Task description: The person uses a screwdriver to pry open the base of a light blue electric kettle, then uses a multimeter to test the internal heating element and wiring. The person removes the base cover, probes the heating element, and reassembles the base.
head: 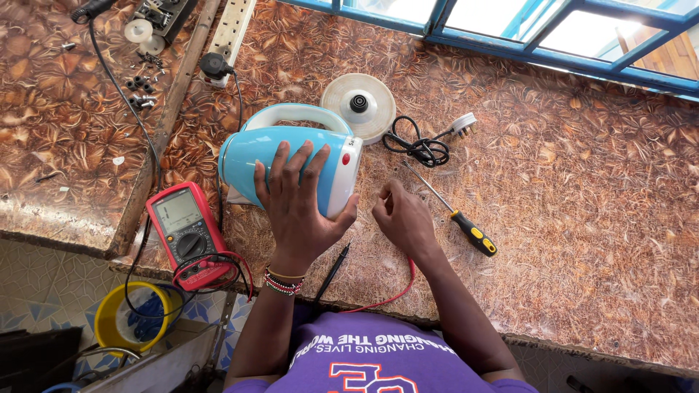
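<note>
A light blue electric kettle (251, 149) with a white handle lies on its side on the brown patterned counter (582, 218). My left hand (297, 207) is spread over its body, holding it down. My right hand (403, 217) rests on the counter just right of the kettle's base, fingers curled; a red test lead (404, 290) runs out from under it, and whether it pinches the probe is hidden. A black test probe (333, 271) lies between my hands.
A red multimeter (182, 229) sits at the left edge. The kettle's round base (359, 104), its black cord and plug (426, 145), and a yellow-black screwdriver (455, 215) lie beyond my hands. A power strip (229, 29) and small screws (142, 91) lie far left.
</note>
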